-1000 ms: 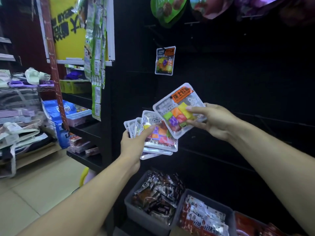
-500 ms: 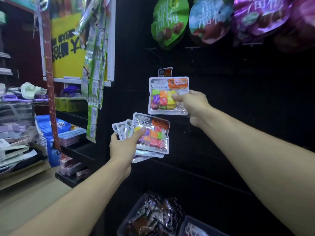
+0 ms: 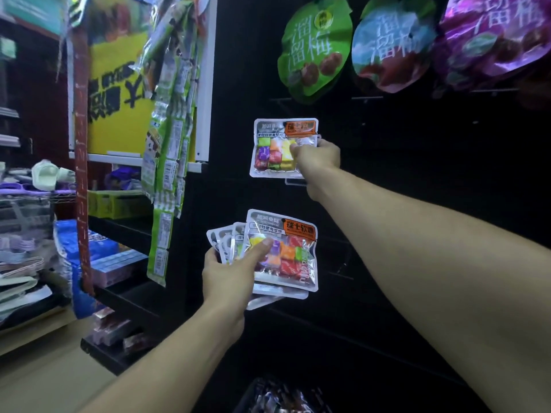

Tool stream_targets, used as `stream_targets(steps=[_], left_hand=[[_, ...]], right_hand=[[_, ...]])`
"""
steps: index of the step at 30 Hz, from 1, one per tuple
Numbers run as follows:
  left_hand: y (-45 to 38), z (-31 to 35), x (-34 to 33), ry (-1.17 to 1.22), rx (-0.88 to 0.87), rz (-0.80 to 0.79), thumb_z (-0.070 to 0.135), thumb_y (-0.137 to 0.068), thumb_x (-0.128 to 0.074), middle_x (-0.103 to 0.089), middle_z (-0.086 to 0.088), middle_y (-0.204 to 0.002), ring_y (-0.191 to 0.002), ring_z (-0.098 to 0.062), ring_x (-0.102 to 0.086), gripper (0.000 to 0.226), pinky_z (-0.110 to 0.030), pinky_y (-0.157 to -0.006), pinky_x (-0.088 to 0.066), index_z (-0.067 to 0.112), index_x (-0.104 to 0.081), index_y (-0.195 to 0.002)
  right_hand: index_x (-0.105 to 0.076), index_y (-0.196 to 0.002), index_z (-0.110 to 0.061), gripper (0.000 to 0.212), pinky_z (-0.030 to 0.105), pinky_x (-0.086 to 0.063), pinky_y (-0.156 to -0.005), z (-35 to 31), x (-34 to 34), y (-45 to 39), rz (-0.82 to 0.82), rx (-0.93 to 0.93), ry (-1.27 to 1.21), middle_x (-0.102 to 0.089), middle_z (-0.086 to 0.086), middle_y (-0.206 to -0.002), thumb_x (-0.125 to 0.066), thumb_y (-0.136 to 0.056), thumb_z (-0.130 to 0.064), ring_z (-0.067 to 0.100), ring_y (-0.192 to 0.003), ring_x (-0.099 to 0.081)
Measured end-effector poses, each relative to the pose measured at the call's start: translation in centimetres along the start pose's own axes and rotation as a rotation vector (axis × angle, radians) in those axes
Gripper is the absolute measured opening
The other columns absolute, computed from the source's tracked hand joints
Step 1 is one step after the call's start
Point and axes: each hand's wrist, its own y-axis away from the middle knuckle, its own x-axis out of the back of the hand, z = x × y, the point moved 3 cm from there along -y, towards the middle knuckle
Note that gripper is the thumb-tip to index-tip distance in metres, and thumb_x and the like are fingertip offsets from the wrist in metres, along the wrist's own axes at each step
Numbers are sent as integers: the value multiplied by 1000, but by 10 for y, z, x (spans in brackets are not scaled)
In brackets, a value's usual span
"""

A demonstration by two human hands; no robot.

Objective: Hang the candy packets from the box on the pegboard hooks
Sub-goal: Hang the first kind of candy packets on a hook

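I am pinching one candy packet (image 3: 275,147) upright in my right hand (image 3: 317,156), just below the green bag (image 3: 313,52), while my left hand (image 3: 231,271) is gripping the stack of packets (image 3: 280,254) lower down.

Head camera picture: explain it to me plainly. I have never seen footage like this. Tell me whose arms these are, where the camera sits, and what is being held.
No machine here: a person wears a camera on the head, so you look forward and down along their own two arms at a dark shop pegboard. The right hand pinches one candy packet and holds it up flat against the board; whether it sits on a hook cannot be told. The left hand grips a fanned stack of the same packets, waiting lower down. Above hang large plum snack bags. Shelves with goods stand to the left.
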Motion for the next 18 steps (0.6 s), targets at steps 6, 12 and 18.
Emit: stream_targets(steps=[6, 12, 18], left_hand=[[-2, -14, -6, 21, 16, 5, 49, -48, -103, -80, -1, -113, -99, -32, -79, 99, -58, -82, -65, 29, -59, -134], [-3, -19, -3, 23, 19, -33, 42, -60, -100, -83, 0, -103, -94, -30, -81, 75, -56, -84, -65, 29, -65, -124], [1, -16, 5, 9, -12, -32, 38, -66, -96, -82, 0, -104, -93, -27, -81, 61, -46, -74, -67, 31, -67, -118]], right_hand=[[-72, -103, -11, 9, 26, -53, -62, 13, 2, -10, 83, -21, 41, -76, 7, -103, -66, -97, -11, 21, -85, -73], [-63, -86, -18, 13, 23, -49, -53, 19, 14, -36, 137, -38, 156, -73, 4, -102, -67, -98, -13, 21, -87, -73], [-69, -102, -11, 7, 38, -65, -83, 34, 13, -53, 123, -105, 217, -76, 8, -103, -69, -96, -13, 24, -88, -75]])
